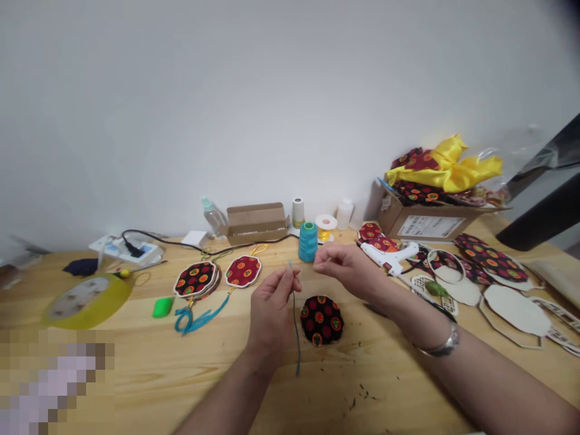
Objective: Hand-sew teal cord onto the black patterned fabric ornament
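My left hand (272,302) is closed in a pinch on a teal thread (295,326). One end sticks up a little past the fingertips, and the rest hangs down over the table. To its right my right hand (342,266) is also pinched shut, its fingertips turned toward the left hand; what lies between them is too small to make out. A teal thread spool (308,243) stands upright just behind the hands. Below them a scalloped black patterned fabric piece (321,320) lies flat on the wooden table (254,386).
Fabric pieces with teal tassels (197,281) lie left, near a green object (162,307) and a yellow roll of tape (90,302). At right are a white glue gun (392,257), pale cutout frames (516,308) and a cardboard box (426,223) of fabric. Dark scraps lie in front.
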Motion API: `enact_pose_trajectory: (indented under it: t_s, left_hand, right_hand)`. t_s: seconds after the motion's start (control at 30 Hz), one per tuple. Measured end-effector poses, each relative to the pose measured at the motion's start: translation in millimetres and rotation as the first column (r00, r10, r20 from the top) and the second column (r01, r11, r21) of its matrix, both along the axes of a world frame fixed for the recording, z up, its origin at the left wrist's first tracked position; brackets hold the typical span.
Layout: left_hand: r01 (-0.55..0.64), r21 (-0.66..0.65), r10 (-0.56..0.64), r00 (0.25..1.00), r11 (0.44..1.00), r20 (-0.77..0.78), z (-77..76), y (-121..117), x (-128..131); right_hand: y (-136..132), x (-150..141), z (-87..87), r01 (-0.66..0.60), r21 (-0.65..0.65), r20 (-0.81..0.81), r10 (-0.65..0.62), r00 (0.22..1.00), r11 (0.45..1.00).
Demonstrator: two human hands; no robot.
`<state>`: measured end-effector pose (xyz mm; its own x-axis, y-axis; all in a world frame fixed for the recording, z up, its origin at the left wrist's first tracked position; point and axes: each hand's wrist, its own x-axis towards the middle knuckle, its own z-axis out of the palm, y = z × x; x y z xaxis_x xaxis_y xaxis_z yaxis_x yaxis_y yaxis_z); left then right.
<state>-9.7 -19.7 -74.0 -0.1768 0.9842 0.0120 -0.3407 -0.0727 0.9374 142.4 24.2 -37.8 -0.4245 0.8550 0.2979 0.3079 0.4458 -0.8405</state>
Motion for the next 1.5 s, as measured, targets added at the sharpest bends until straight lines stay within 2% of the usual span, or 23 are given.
enact_pose_trajectory:
  t_s: [0.07, 0.17, 0.33, 0.47, 0.57, 0.77, 0.97, 1.2, 1.33, 1.5]
  left_hand:
    - [0.009, -0.001, -0.009, 0.998, 1.0, 0.062, 3.8, -1, 0]
    - [0.005, -0.021, -0.002, 0.989, 1.0, 0.146, 18.3, -4, 0]
    - [-0.034, 0.0, 0.034, 0.988, 0.999, 0.15, 52.9, -4, 0]
    - [0.011, 0.035, -0.015, 0.993, 0.999, 0.114, 68.6, 1, 10]
    - [0.019, 0.054, -0.024, 0.995, 0.998, 0.097, 69.5, 6, 23]
    - [0.094, 0.088, -0.096, 0.995, 0.992, 0.016, 61.7, 11, 38]
    - [0.133, 0.093, -0.132, 0.991, 0.987, -0.009, 60.4, 14, 38]
    - [0.143, 0.093, -0.143, 0.99, 0.985, -0.007, 59.4, 14, 34]
    - [0.162, 0.062, -0.162, 0.987, 0.985, 0.007, 56.4, 11, 32]
    - [0.141, 0.06, -0.14, 0.99, 0.988, -0.022, 55.0, 8, 32]
  right_hand:
    - [0, -2, 12.0, -0.006, -0.037, -0.132, 0.001, 0.991, 0.999]
    - [0, -5, 26.0, -0.003, -0.06, -0.247, -0.011, 0.969, 0.998]
    - [-2, -9, 46.3, 0.018, -0.096, -0.324, -0.048, 0.945, 0.995]
    - [-5, -9, 60.1, 0.037, -0.033, -0.311, -0.045, 0.949, 0.999]
    - [-6, -8, 62.5, 0.063, -0.009, -0.304, -0.062, 0.951, 0.998]
    - [0, -4, 52.4, 0.094, -0.105, -0.381, -0.128, 0.916, 0.99]
    - [8, -1, 47.3, 0.14, -0.12, -0.381, -0.175, 0.908, 0.983]
    - [8, -2, 45.4, 0.124, -0.112, -0.372, -0.157, 0.915, 0.986]
    - [8, -5, 41.9, 0.124, -0.154, -0.37, -0.173, 0.913, 0.98]
    - [9, -6, 40.6, 0.08, -0.19, -0.447, -0.159, 0.88, 0.978]
